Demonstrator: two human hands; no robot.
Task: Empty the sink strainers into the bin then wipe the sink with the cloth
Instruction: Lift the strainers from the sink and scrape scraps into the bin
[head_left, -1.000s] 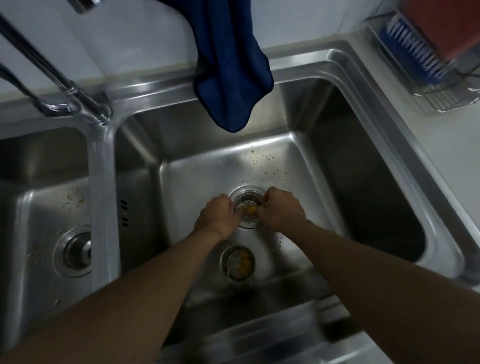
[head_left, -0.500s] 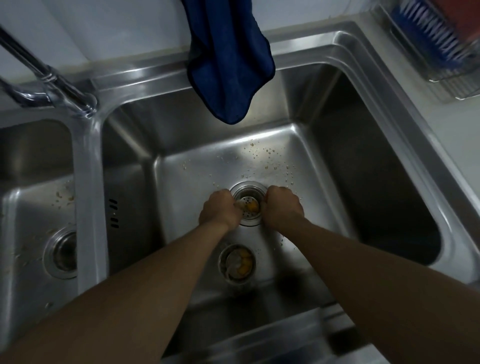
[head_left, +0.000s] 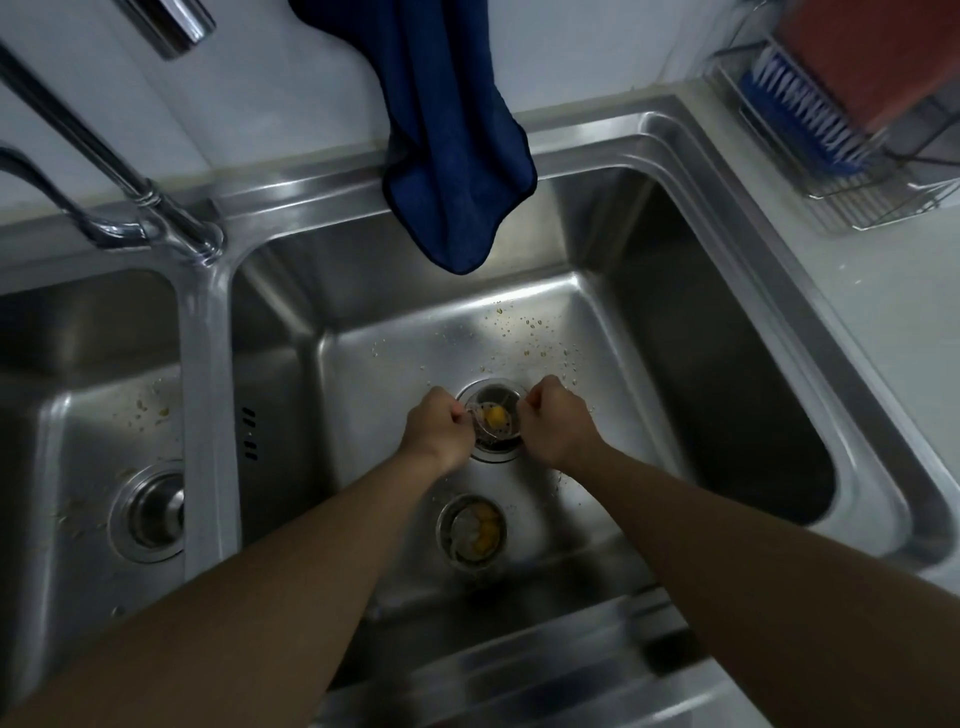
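A round metal strainer (head_left: 493, 420) with yellow food scraps sits at the drain of the right basin (head_left: 649, 364). My left hand (head_left: 439, 434) pinches its left rim and my right hand (head_left: 556, 423) pinches its right rim. The strainer looks slightly raised and tilted in the drain ring. A second strainer (head_left: 150, 512) sits in the drain of the left basin (head_left: 78, 415). A dark blue cloth (head_left: 452, 156) hangs from above over the back edge of the right basin. No bin is in view.
Crumbs are scattered on the right basin floor behind the drain and in the left basin. A round shape with yellow bits (head_left: 471, 530) shows on the near wall, apparently a reflection. The chrome tap (head_left: 150, 208) stands at the divider; a wire rack with a blue brush (head_left: 800, 114) is far right.
Both hands stay at the strainer's rim, now pinching it more tightly. The strainer seems to have risen a little out of the drain. The view has shifted slightly.
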